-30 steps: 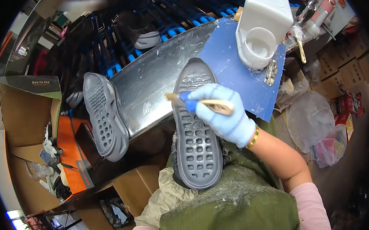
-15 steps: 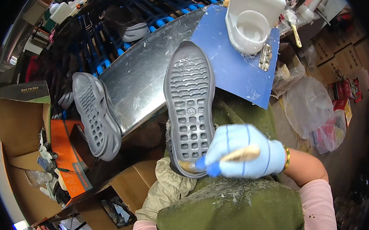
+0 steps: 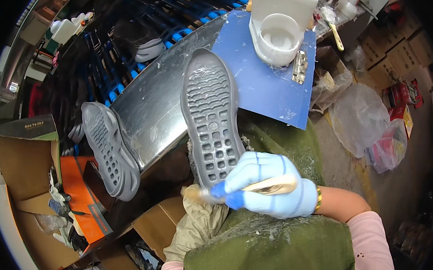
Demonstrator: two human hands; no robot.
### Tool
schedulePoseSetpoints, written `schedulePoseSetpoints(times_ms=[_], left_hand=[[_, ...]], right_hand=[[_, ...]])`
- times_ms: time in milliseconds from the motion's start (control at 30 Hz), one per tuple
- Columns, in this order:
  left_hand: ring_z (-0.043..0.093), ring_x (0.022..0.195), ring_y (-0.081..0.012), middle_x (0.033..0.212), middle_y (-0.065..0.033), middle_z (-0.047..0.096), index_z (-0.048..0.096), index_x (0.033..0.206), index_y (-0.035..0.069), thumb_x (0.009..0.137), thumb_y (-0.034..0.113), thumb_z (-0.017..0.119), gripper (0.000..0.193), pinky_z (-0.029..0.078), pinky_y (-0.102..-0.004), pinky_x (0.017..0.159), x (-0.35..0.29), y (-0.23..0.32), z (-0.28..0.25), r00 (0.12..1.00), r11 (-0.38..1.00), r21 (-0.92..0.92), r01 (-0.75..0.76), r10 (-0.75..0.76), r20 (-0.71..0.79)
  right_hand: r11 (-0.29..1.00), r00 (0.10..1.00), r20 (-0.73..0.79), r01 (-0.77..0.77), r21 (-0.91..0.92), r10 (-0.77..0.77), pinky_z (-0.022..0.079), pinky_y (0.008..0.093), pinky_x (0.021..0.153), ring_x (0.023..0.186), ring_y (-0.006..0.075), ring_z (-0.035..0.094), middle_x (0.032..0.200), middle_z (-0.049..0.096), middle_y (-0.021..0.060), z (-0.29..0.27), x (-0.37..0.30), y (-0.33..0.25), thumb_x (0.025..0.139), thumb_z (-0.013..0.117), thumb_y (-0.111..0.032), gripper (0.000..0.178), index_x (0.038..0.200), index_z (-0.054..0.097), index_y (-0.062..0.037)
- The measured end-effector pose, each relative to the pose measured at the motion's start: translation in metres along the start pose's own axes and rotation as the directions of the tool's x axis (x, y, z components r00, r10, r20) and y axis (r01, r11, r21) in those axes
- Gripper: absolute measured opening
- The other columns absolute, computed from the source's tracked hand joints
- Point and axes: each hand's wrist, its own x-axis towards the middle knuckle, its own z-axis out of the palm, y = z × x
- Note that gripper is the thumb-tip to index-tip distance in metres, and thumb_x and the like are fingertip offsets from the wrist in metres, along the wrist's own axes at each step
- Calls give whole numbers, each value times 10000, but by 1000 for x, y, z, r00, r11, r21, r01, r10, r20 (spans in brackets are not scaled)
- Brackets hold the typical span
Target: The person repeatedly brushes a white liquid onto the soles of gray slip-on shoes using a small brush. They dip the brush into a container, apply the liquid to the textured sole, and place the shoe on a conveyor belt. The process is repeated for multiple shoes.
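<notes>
The person's right hand (image 3: 276, 203), in a pale blue glove, is wrapped around a brush (image 3: 273, 185) with a light wooden handle. The left hand is out of sight, so one cannot tell what it is doing. A gray shoe (image 3: 214, 127) is bottom up in front of the person, with its far end by the shiny metal worktop (image 3: 148, 122) and its near end above the lap. The brush hairs are blurry and sit near the left side of that near end, over a crinkly beige cloth (image 3: 197, 224). The step in hand looks like brushing something wet on the sole, as its wavy bumps shine. The glove hides part of the near end, so one cannot see if it is all wet. The next move seems to call for a light, careful sweep along the near rim, with the shoe kept steady. A white tub (image 3: 285, 2) with a round cup stands on the blue sheet (image 3: 255, 82). Another gray shoe (image 3: 110, 152) is on the left, its bottom showing.
</notes>
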Motion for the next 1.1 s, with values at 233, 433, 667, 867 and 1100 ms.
schedulePoseSetpoints(times_ms=[233,433,667,867,1100], left_hand=[[739,992,-287,1199,-165,710,564,1397,12,1066,418,490,530,632,-425,872,-4,18,-9,987,987,132,90,-70,-146],[744,987,-339,1206,-192,705,549,1415,21,1052,456,491,569,645,-500,849,1,9,7,980,988,30,149,-144,-138],[736,1010,-349,1230,-220,687,540,1417,-1,1062,409,500,543,640,-501,858,8,24,-8,987,982,128,138,-126,-101],[694,1108,-347,1300,-236,647,527,1430,-11,1044,383,565,553,625,-475,902,9,32,19,970,938,277,209,-163,-179],[616,1204,-259,1379,-151,600,477,1486,40,1067,326,564,515,556,-410,989,3,36,37,943,814,491,309,-193,-272]], right_hand=[[986,785,-619,-86,-141,-20,553,265,841,916,121,691,1021,757,83,-137,55,28,958,673,-82,161,1058,738,27],[948,810,-581,-238,-210,74,535,232,794,855,85,671,990,760,56,-196,72,42,999,667,-206,242,1096,765,-7],[734,851,-267,-186,653,453,535,301,768,895,189,671,1068,733,150,-159,33,52,1016,590,-179,325,1160,700,91],[896,912,179,-400,193,368,577,285,802,887,143,701,1001,766,56,-75,13,22,919,720,-125,144,1031,791,-68],[672,973,217,214,-709,-81,570,399,777,809,286,701,867,735,61,-86,59,-8,852,715,-170,75,904,735,-120]])
